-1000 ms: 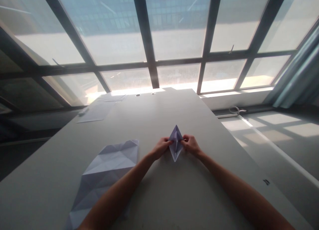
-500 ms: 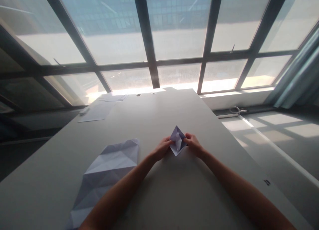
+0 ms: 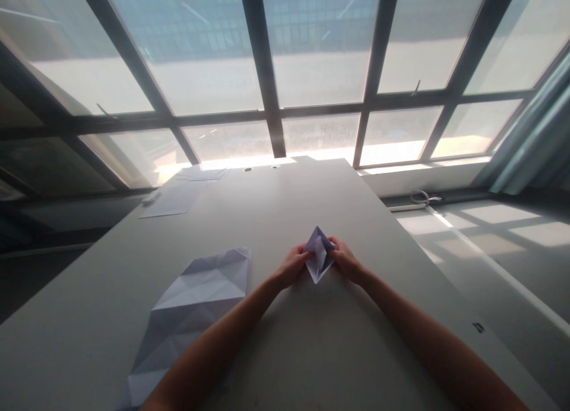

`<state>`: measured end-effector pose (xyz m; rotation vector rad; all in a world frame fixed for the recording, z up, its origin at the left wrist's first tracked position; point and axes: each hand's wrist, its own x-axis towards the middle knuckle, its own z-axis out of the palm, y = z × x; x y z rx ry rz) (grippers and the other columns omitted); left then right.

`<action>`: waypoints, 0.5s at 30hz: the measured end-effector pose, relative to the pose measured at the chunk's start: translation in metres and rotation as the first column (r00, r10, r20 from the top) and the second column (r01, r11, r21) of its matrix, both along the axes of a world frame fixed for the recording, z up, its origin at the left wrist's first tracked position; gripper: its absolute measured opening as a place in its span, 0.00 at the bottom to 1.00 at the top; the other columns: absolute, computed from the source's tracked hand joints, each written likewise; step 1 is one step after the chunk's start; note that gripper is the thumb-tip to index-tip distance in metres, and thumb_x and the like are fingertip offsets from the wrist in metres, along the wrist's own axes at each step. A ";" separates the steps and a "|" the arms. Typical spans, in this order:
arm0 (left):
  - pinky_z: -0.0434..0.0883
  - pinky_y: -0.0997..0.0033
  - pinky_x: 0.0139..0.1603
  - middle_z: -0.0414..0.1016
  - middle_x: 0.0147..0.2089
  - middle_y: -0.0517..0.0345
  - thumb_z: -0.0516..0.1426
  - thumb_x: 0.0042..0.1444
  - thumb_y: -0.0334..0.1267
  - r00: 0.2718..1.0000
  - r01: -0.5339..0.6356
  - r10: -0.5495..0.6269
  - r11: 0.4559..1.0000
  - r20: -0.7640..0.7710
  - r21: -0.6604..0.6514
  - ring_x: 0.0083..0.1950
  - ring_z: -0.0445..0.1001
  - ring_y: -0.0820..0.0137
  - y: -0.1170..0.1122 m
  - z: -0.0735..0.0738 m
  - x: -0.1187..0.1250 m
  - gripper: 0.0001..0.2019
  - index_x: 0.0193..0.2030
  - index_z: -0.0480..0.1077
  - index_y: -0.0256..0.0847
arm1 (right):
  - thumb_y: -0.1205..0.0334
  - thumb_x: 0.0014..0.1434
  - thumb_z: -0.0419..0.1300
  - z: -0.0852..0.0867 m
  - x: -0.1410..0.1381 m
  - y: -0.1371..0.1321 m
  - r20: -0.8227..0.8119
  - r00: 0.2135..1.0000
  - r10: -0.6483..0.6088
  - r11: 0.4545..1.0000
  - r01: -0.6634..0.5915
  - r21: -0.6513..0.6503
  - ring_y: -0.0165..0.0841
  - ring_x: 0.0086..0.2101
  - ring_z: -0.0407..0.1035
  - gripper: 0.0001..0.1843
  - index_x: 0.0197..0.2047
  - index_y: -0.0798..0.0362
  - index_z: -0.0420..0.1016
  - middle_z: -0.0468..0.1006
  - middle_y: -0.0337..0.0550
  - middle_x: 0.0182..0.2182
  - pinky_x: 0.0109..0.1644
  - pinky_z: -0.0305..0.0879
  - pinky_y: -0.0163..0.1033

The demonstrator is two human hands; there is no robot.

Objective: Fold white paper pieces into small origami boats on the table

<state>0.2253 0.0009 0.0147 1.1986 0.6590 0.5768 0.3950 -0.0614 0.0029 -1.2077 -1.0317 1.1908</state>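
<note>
A small, pale-lilac, diamond-shaped fold of paper (image 3: pixel 318 255) is held near the near middle of the broad white counter (image 3: pixel 276 221), its points at about twelve and six o'clock. The left hand (image 3: pixel 293 265) pinches its nine o'clock corner and the right hand (image 3: pixel 345 261) its three o'clock corner, each grip narrowed to the paper's thickness between thumb and fingers. Holding opposite corners probably keeps the pocket between them spread and the shape steady; whether its underside touches the counter cannot be told. At eight o'clock from the fold lies a large white creased paper sheet (image 3: pixel 196 298), partly hidden by the left forearm, perhaps set aside to leave working space. Flat white paper sheets (image 3: pixel 171 200) lie farther off, at ten o'clock.
</note>
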 end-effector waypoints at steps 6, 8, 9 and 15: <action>0.63 0.74 0.31 0.75 0.29 0.56 0.64 0.47 0.40 0.989 -0.006 0.041 0.972 -0.143 0.236 0.30 0.71 0.70 0.003 0.000 -0.005 0.13 0.35 0.76 0.31 | 0.60 0.48 0.61 -0.002 -0.005 -0.001 0.137 0.991 -0.009 1.000 0.006 0.028 0.30 0.25 0.66 0.11 0.36 0.52 0.69 0.74 0.37 0.27 0.26 0.60 0.33; 0.64 0.74 0.31 0.75 0.28 0.56 0.63 0.46 0.37 0.985 0.002 0.045 0.964 -0.169 0.265 0.30 0.72 0.68 0.003 0.000 -0.005 0.10 0.34 0.76 0.32 | 0.60 0.47 0.61 -0.003 -0.006 -0.001 0.156 0.988 -0.013 1.000 0.012 0.009 0.29 0.24 0.65 0.11 0.36 0.52 0.67 0.73 0.36 0.27 0.24 0.58 0.32; 0.64 0.74 0.31 0.74 0.28 0.57 0.62 0.45 0.36 0.983 0.004 0.048 0.960 -0.178 0.280 0.30 0.72 0.68 0.004 -0.001 -0.005 0.09 0.33 0.76 0.32 | 0.60 0.47 0.61 -0.003 -0.006 -0.001 0.161 0.987 -0.014 1.000 0.014 0.004 0.29 0.24 0.65 0.11 0.35 0.52 0.67 0.73 0.37 0.27 0.24 0.58 0.32; 0.63 0.74 0.30 0.74 0.26 0.56 0.58 0.44 0.34 0.963 0.037 0.047 0.952 -0.265 0.303 0.28 0.71 0.68 0.005 0.004 -0.005 0.08 0.30 0.76 0.32 | 0.61 0.47 0.60 -0.005 -0.003 0.000 0.138 0.990 0.013 1.000 -0.010 -0.018 0.29 0.23 0.66 0.12 0.36 0.51 0.65 0.75 0.37 0.28 0.24 0.59 0.32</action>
